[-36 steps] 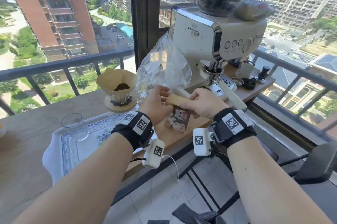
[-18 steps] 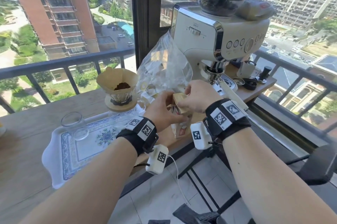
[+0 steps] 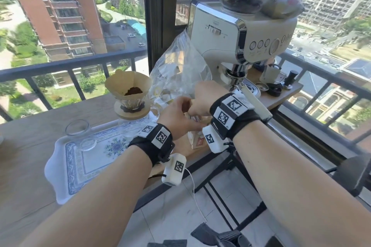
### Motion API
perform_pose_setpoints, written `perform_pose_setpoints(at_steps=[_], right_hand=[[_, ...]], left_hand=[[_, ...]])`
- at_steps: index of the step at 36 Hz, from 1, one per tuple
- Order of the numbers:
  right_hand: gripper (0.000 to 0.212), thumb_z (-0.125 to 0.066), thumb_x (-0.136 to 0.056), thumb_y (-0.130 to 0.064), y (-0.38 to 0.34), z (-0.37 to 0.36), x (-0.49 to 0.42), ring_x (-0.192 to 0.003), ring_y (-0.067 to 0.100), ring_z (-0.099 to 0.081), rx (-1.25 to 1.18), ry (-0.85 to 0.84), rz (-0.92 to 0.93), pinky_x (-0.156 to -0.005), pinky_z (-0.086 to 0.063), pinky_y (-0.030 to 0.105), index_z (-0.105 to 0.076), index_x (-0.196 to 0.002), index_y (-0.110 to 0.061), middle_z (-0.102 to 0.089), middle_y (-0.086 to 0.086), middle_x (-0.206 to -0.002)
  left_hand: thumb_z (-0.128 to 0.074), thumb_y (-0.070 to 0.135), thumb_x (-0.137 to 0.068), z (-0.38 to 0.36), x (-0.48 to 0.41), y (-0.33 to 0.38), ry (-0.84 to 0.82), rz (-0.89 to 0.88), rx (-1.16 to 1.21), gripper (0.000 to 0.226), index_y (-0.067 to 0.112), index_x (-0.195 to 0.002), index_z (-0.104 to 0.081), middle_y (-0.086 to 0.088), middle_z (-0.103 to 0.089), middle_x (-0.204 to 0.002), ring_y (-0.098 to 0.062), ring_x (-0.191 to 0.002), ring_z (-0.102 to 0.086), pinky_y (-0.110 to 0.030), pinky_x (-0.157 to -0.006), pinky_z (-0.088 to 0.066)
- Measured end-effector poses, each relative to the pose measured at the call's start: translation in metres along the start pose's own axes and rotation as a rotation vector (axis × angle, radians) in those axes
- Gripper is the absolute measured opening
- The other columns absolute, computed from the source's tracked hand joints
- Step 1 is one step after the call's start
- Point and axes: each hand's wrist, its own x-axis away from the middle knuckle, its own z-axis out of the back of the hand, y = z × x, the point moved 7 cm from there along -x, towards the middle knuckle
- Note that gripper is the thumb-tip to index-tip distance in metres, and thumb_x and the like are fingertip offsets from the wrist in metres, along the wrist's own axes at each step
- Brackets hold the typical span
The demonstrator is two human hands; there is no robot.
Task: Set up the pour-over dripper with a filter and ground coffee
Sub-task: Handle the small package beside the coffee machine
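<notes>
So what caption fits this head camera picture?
Left hand and right hand hold a paper bag near the dripper, whose filter holds ground coffee.

The dripper [image 3: 131, 104] is a ribbed clear-glass cone with a round wooden collar. It stands upright on a clear glass server [image 3: 154, 113] at the far edge of the tray [image 3: 60, 168] on the wooden bench [image 3: 30, 138]. A brown paper filter [image 3: 122, 84] sits opened inside it, its rim rising well above the glass, tab at the back. A small dark mound of ground coffee [image 3: 133, 91] lies at the bottom of the filter. To the right, near the bench's front edge, a small kraft paper pouch [image 3: 195, 140] with a red label stands upright, held at its top by the left grip [image 3: 177, 115] and the right grip [image 3: 204, 98].
</notes>
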Motion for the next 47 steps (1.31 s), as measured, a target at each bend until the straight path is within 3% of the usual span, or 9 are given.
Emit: perform_pose_setpoints(at_steps=[4,10,17,19,23,28,34,41,47], right_hand=[[0.021,-0.075,-0.076,-0.029,-0.048,-0.014,-0.015,-0.064,0.017,-0.062,0.012,-0.02,0.106,-0.046,-0.037,0.024,-0.061,-0.082,-0.015,-0.064,0.001,-0.073],[0.051,-0.061,-0.089,-0.035,-0.093,-0.022,-0.023,-0.079,0.014,-0.068,-0.26,-0.121,0.263,-0.063,-0.054,0.028,-0.057,-0.14,-0.031,-0.062,-0.001,-0.119],[0.021,-0.052,-0.095,-0.023,-0.12,-0.027,-0.031,-0.078,0.02,-0.067,-0.433,-0.101,0.327,-0.052,-0.053,0.027,-0.073,-0.094,-0.02,-0.067,0.0,-0.1],[0.023,-0.059,-0.092,-0.03,-0.119,-0.028,-0.032,-0.084,0.024,-0.066,-0.474,-0.054,0.306,-0.061,-0.057,0.033,-0.07,-0.097,-0.01,-0.066,0.002,-0.099],[0.012,-0.057,-0.092,-0.012,-0.111,-0.044,-0.035,-0.075,0.021,-0.075,-0.569,-0.076,0.214,-0.065,-0.066,0.038,-0.068,-0.095,-0.014,-0.066,-0.003,-0.095],[0.015,-0.065,-0.087,-0.012,-0.116,-0.068,-0.036,-0.088,0.031,-0.075,-0.635,-0.104,0.171,-0.084,-0.061,0.052,-0.072,-0.092,0.0,-0.076,0.015,-0.09],[0.022,-0.082,-0.075,-0.032,-0.122,-0.062,-0.033,-0.075,0.018,-0.069,-0.566,0.001,0.212,-0.063,-0.05,0.028,-0.074,-0.065,-0.013,-0.075,0.003,-0.074],[0.025,-0.075,-0.072,-0.029,-0.13,-0.058,-0.033,-0.076,0.024,-0.074,-0.369,0.039,0.238,-0.062,-0.057,0.032,-0.079,-0.073,-0.004,-0.078,0.01,-0.079],[0.021,-0.076,-0.071,-0.022,-0.102,-0.053,-0.032,-0.08,0.022,-0.074,-0.401,0.106,0.14,-0.053,-0.044,0.016,-0.08,-0.08,-0.004,-0.078,0.009,-0.083]], left_hand=[[-0.091,0.055,-0.046,0.035,0.015,-0.036,0.075,0.088,-0.007,0.094,0.028,-0.129,-0.057,0.015,-0.068,-0.116,-0.005,-0.107,-0.065,-0.036,-0.099,-0.055],[-0.093,0.054,-0.038,0.078,0.041,-0.078,0.175,0.201,-0.004,0.096,0.032,-0.124,-0.057,0.017,-0.069,-0.111,0.001,-0.102,-0.066,-0.03,-0.093,-0.056],[-0.099,0.048,-0.043,0.119,0.067,-0.105,0.311,0.273,-0.052,0.089,0.033,-0.12,-0.056,0.018,-0.066,-0.105,0.0,-0.096,-0.063,-0.023,-0.081,-0.052],[-0.099,0.048,-0.044,0.126,0.072,-0.108,0.35,0.294,-0.04,0.088,0.034,-0.117,-0.053,0.019,-0.064,-0.103,0.002,-0.094,-0.061,-0.021,-0.077,-0.05],[-0.098,0.05,-0.044,0.132,0.082,-0.112,0.441,0.323,-0.012,0.088,0.034,-0.117,-0.05,0.021,-0.06,-0.1,0.006,-0.089,-0.058,-0.014,-0.064,-0.04],[-0.094,0.056,-0.04,0.132,0.089,-0.115,0.498,0.338,0.015,0.084,0.038,-0.108,-0.046,0.022,-0.06,-0.096,0.009,-0.084,-0.056,-0.011,-0.061,-0.037],[-0.089,0.059,-0.037,0.125,0.08,-0.111,0.431,0.337,0.051,0.092,0.032,-0.115,-0.049,0.015,-0.062,-0.102,-0.001,-0.091,-0.06,-0.02,-0.066,-0.043],[-0.096,0.053,-0.051,0.122,0.072,-0.102,0.414,0.315,-0.02,0.082,0.033,-0.112,-0.046,0.015,-0.06,-0.096,0.001,-0.084,-0.057,-0.021,-0.062,-0.039],[-0.098,0.051,-0.053,0.105,0.056,-0.086,0.336,0.284,-0.031,0.083,0.031,-0.113,-0.045,0.012,-0.06,-0.099,-0.001,-0.087,-0.056,-0.023,-0.063,-0.04]])
